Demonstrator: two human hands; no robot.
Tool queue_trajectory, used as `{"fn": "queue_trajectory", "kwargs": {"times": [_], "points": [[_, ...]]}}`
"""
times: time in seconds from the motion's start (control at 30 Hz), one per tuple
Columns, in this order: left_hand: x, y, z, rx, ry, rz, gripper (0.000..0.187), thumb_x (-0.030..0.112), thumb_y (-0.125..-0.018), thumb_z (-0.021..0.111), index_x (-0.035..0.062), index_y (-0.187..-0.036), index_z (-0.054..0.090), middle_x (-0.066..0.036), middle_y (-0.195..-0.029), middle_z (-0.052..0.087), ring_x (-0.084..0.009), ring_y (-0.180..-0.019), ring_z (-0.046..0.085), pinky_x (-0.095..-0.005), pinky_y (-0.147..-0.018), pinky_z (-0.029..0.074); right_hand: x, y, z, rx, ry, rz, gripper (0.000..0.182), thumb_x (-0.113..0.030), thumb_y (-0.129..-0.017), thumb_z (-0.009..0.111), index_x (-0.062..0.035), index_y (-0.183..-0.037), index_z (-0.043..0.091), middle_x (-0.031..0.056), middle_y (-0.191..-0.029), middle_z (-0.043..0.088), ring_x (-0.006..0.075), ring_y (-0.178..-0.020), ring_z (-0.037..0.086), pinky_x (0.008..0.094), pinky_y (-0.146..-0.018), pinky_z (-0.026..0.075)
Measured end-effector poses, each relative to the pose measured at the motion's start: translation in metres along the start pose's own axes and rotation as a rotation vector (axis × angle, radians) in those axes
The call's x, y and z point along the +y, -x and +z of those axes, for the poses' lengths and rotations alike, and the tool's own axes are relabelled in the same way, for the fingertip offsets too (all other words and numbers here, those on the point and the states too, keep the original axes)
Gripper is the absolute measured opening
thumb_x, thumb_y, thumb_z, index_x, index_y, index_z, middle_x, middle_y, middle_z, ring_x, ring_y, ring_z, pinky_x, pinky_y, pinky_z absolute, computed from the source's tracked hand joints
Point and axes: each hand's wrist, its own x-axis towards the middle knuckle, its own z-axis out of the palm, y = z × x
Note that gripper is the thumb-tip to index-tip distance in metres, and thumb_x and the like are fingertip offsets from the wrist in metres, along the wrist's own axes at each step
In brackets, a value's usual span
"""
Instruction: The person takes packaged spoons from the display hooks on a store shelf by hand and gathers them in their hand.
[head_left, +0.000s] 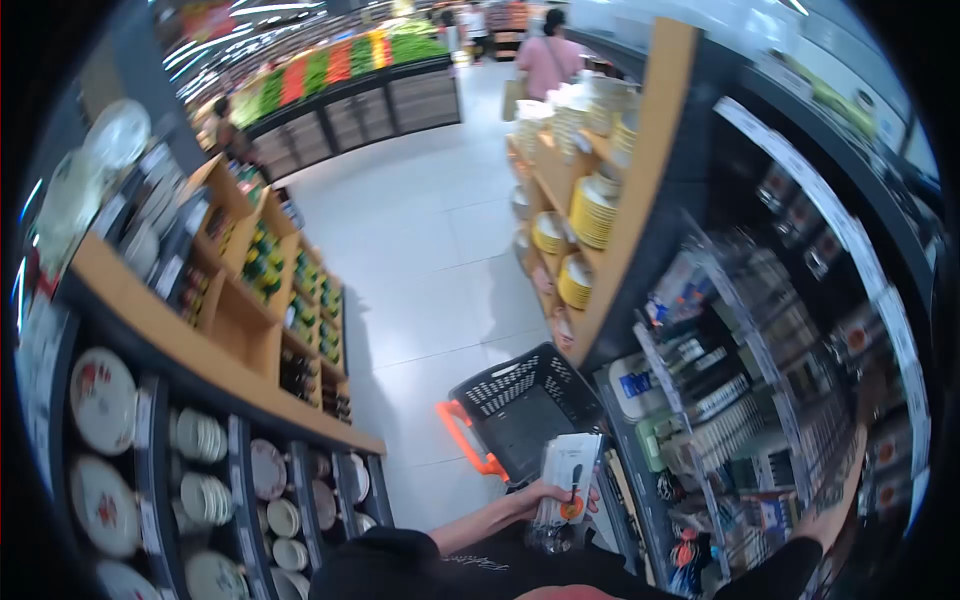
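Note:
My left hand [541, 497] is closed around a flat white package [572, 468]. The package bears a dark, slender utensil shape and an orange round mark; I cannot make out its exact contents. Clear, shiny wrapping shows at its lower end. Off to the right, my right arm stretches up to the shelf rack, where my right hand [872, 393] is dim and blurred among hanging packs [858, 335]. Whether its fingers grip anything does not show. Just beyond my left hand, on the floor, stands a black shopping basket [520, 425] with an orange handle [470, 440].
Shelves of plates and bowls [105, 400] line the left side, with bottles [262, 262] farther along. On the right, a wooden shelf holds stacked yellow-and-white bowls [594, 210]. A person in pink [550, 62] stands up the aisle, near a produce stand [345, 75].

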Motion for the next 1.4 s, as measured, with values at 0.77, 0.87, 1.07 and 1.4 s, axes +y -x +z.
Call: {"fn": "queue_trajectory", "kwargs": {"times": [0.77,0.87,1.07,1.4], "points": [[-0.196,0.011,0.076,0.227,0.016,-0.308,0.050,0.012,-0.086,0.060,-0.0078,-0.131,0.049,-0.027,-0.120,0.064,-0.0365,-0.110,0.067,-0.0454,-0.094,0.056,0.019,0.458,-0.148,-1.209,-1.973,0.786,0.034,-0.030,-0.104,0.053,-0.0032,-0.124,0.058,0.0018,-0.090,0.064,0.0038,-0.065,0.055,0.0220,-0.052,0.046],[-0.249,0.022,0.098,0.276,0.010,-0.387,0.047,0.011,-0.085,0.056,-0.0082,-0.128,0.051,-0.025,-0.115,0.065,-0.0346,-0.104,0.069,-0.0467,-0.091,0.058,0.060,0.458,-0.190,-1.316,-2.091,0.938,0.043,-0.028,-0.102,0.054,-0.0021,-0.136,0.049,0.0047,-0.098,0.066,0.0024,-0.067,0.056,0.0209,-0.055,0.049],[-0.306,0.027,0.139,-0.006,0.100,-0.653,0.048,0.009,-0.084,0.055,-0.0057,-0.129,0.051,-0.023,-0.115,0.065,-0.0329,-0.109,0.066,-0.0489,-0.098,0.053,0.081,0.427,-0.229,-1.133,-2.457,1.025,0.066,-0.015,-0.088,0.061,-0.0010,-0.146,0.035,0.0222,-0.112,0.062,0.0399,-0.096,0.069,0.0498,-0.082,0.059],[-0.352,0.072,0.127,-0.176,-0.092,-0.598,0.068,0.029,-0.090,0.066,-0.0027,-0.144,0.039,-0.023,-0.136,0.055,-0.0349,-0.126,0.057,-0.0468,-0.110,0.043,0.121,0.452,-0.235,-1.221,-2.435,0.978,0.062,-0.015,-0.084,0.064,-0.0022,-0.140,0.040,0.0231,-0.110,0.060,0.0443,-0.094,0.068,0.0560,-0.080,0.059]]}}
